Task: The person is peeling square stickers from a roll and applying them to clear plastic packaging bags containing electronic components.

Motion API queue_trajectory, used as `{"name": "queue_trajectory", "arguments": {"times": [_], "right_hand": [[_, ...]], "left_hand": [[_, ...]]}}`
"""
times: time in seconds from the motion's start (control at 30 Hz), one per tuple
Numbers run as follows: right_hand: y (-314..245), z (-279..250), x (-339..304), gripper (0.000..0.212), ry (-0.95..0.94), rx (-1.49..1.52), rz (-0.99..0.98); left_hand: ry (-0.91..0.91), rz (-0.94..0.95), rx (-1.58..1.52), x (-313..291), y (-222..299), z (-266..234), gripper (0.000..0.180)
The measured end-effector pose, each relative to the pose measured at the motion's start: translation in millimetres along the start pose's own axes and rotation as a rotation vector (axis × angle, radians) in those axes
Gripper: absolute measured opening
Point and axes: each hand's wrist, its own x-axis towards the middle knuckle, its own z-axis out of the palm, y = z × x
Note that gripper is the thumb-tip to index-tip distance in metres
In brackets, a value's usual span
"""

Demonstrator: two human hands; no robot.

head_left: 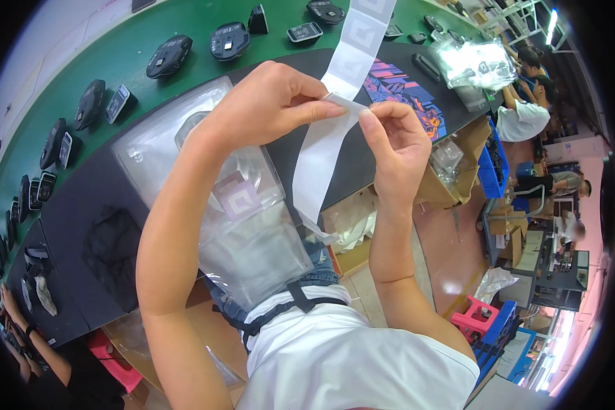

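A long white strip of label paper (pixel 319 160) with pale grey square labels along its upper part runs between my hands and hangs down past the table edge. My left hand (pixel 270 102) pinches it at a fold, thumb on top. On the right, my right hand (pixel 398 147) is closed, thumb and forefinger pressed together at the strip's right edge. Below my left forearm lie clear plastic bags (pixel 253 249), one bearing a square purple-grey label (pixel 239 197). Part of the bags is hidden by that arm.
Black rounded devices (pixel 169 56) and small display-like units (pixel 118 104) line the green surface (pixel 133 44) beyond the black tabletop (pixel 68 225). A colourful printed sheet (pixel 410 96) and shiny plastic packages (pixel 475 65) lie right. A cardboard box (pixel 451 178) and blue bin (pixel 492 164) stand beside the table; other people work nearby.
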Motion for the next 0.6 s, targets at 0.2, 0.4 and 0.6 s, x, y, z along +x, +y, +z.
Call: {"name": "queue_trajectory", "arguments": {"times": [0.2, 0.4, 0.6], "right_hand": [[0.0, -2.9, -2.0, 0.016, -0.007, 0.024, 0.028], [0.6, -1.3, -7.3, 0.012, 0.038, -0.17, -0.149], [-31.1, -5.8, -37.6, 0.01, 0.09, 0.102, -0.244]], "left_hand": [[0.046, 0.122, 0.043, -2.3, 3.0, 2.3, 0.03], [0.041, 0.113, 0.062, -6.5, -1.9, 0.6, 0.038], [-0.041, 0.181, 0.036, 1.3, -4.2, -2.2, 0.071]]}}
